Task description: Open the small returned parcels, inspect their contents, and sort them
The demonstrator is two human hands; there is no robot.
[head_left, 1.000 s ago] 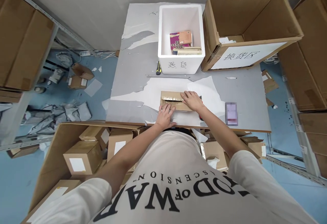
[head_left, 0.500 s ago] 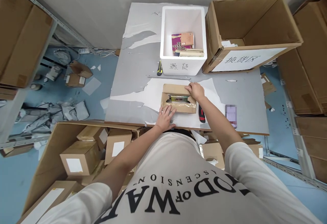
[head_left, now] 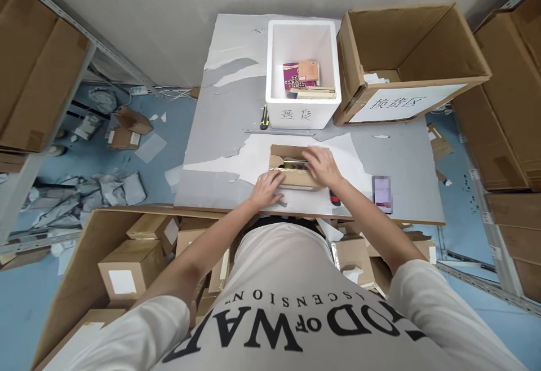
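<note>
A small open cardboard box (head_left: 298, 178) sits near the front edge of the table, on torn white paper (head_left: 228, 158). Inside it lies a greenish packaged item (head_left: 295, 164), partly hidden by the near wall and my fingers. My left hand (head_left: 266, 189) grips the box's near left corner, thumb low in front. Over the right end, my right hand (head_left: 322, 166) holds the box, its fingers reaching across the opening. A red and black box cutter (head_left: 335, 198) shows partly under my right wrist.
Behind stand a white foam box (head_left: 302, 114) with several books and a large cardboard box (head_left: 409, 103) with a handwritten label. A yellow and black box cutter (head_left: 265, 117) lies beside the foam box. A phone (head_left: 382, 193) lies right. Below, a big carton (head_left: 70, 281) holds several parcels.
My left hand has moved up onto the box's near left corner. My right hand has come from the far flap to the right end. The box looks tipped, its far flap now raised.
</note>
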